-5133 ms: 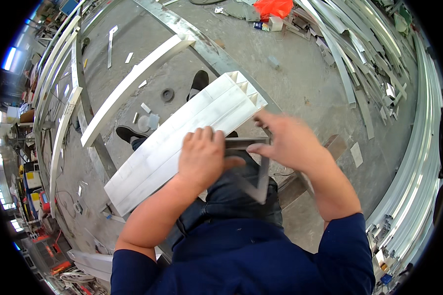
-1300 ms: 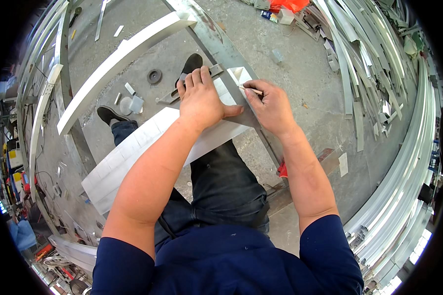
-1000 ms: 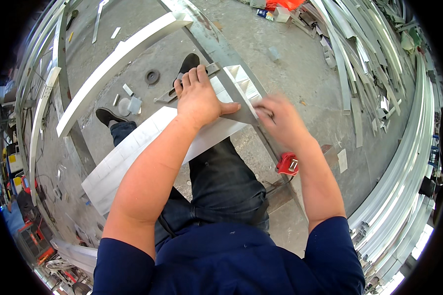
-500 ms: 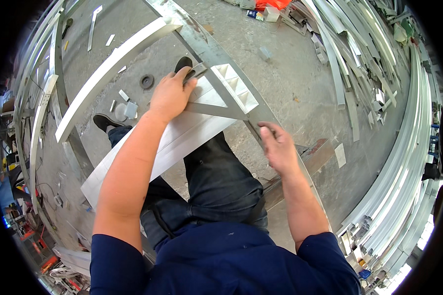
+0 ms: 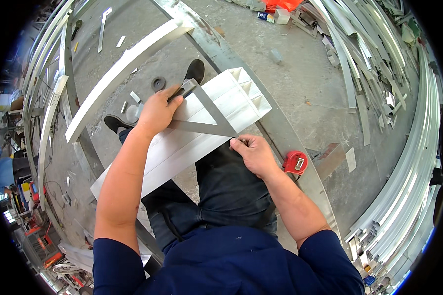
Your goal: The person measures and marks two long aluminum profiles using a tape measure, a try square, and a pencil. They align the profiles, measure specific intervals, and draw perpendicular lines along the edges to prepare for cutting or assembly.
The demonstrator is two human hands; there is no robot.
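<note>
A white metal profile [image 5: 155, 162] with a hollow, partitioned end lies slantwise in front of me across a steel beam [image 5: 285, 130]. On its top face rests a grey triangular set square [image 5: 202, 126]. My left hand [image 5: 156, 110] is closed on the set square's thicker edge, at the profile's far side. My right hand [image 5: 253, 153] is at the near edge of the profile, by the set square's pointed corner. Its thumb and forefinger are pinched together, and what they hold is too small to make out.
A red tape measure [image 5: 295, 162] sits on the beam beside my right wrist. A curved white profile [image 5: 128, 73] reaches across at the upper left. Long metal profiles [image 5: 403, 162] are stacked on the right, with offcuts [image 5: 349, 54] beyond. A dark ring [image 5: 158, 83] lies on the floor.
The set square has shifted back from the profile's hollow end, with my left hand on it. My right hand has come left to its corner, and the tape measure now shows.
</note>
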